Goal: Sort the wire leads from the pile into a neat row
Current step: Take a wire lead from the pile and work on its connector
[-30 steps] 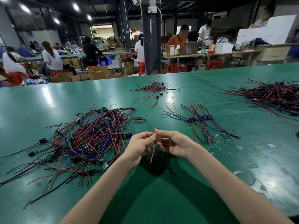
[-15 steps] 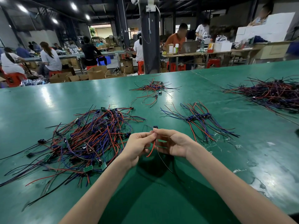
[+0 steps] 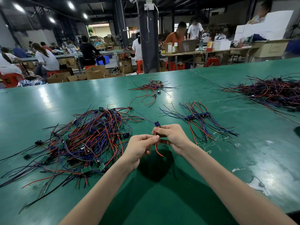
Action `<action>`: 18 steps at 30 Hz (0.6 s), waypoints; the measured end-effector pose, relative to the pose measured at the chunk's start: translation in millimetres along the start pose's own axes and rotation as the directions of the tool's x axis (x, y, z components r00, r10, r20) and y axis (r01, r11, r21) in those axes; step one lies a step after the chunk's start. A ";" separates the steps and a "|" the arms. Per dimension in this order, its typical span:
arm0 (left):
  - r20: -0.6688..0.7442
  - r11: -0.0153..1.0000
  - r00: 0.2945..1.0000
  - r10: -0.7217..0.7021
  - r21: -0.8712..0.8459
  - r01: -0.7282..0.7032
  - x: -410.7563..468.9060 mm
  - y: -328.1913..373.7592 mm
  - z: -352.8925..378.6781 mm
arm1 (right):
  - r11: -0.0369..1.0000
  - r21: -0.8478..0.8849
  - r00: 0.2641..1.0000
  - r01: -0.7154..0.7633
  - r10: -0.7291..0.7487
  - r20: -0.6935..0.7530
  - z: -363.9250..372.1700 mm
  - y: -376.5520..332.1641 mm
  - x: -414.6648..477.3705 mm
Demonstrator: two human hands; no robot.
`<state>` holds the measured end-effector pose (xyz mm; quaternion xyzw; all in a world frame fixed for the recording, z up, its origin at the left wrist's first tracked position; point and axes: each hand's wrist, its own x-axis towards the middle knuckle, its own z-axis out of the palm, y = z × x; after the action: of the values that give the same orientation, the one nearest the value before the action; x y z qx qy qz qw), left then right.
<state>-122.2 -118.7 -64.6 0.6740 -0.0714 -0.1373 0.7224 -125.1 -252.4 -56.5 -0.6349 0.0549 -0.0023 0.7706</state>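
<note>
A tangled pile of red, blue and black wire leads (image 3: 84, 137) with small green boards lies on the green table (image 3: 162, 200) at the left. A row of sorted leads (image 3: 197, 116), connectors side by side, lies to the right of centre. Between them my left hand (image 3: 139, 148) and my right hand (image 3: 172, 135) both pinch one lead above the table. Its dark connector (image 3: 156, 123) sticks up above my right fingers, a blue wire trails toward the pile, and a red wire (image 3: 157, 149) hangs down between my hands.
A small loose bunch of leads (image 3: 152, 88) lies farther back at centre. A big heap of leads (image 3: 272, 91) covers the far right of the table. Behind the table stand a dark pillar (image 3: 148, 38), cardboard boxes and people at other benches.
My hands stay together on the lead and have worked it slightly. The connector now stands higher above my right fingers and the red wire hangs straighter between my hands.
</note>
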 end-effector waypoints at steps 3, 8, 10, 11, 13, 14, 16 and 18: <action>-0.006 1.000 1.000 0.002 -0.003 -0.002 -1.5 0.9 3.8 | 0.997 0.076 1.000 -0.017 0.018 -0.010 -4.1 -4.5 -1.0; -0.014 1.000 1.000 0.015 0.001 -0.015 -1.8 1.9 2.7 | 0.973 0.101 0.974 -0.206 0.193 0.120 -3.5 -5.4 -3.9; -0.017 0.999 1.000 0.024 0.032 -0.024 -1.8 1.5 1.9 | 0.952 0.145 0.957 -0.271 0.250 0.144 -2.3 -2.9 -2.1; -0.016 0.999 1.000 0.026 0.044 -0.026 -2.0 1.2 1.6 | 0.949 0.150 0.956 -0.278 0.259 0.139 -2.3 -2.1 -1.4; -0.012 0.998 1.000 0.027 0.057 -0.027 -2.7 1.3 1.9 | 0.956 0.129 0.962 -0.264 0.251 0.112 -2.2 -1.3 -0.7; -0.008 0.998 1.000 0.028 0.061 -0.027 -3.2 1.5 2.4 | 0.963 0.114 0.968 -0.244 0.234 0.092 -2.2 -1.1 -0.9; -0.005 0.998 1.000 0.029 0.060 -0.028 -4.1 1.7 3.2 | 0.980 0.089 0.983 -0.180 0.176 0.048 -2.0 -0.4 -1.3; -0.004 0.998 1.000 0.026 0.049 -0.026 -5.1 2.3 3.8 | 0.992 0.078 0.995 -0.095 0.095 0.008 -1.5 0.8 -0.9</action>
<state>-127.9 -120.7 -61.6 0.6909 -0.0819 -0.1245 0.7074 -126.2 -253.6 -57.5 -0.6007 0.0835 0.0336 0.7944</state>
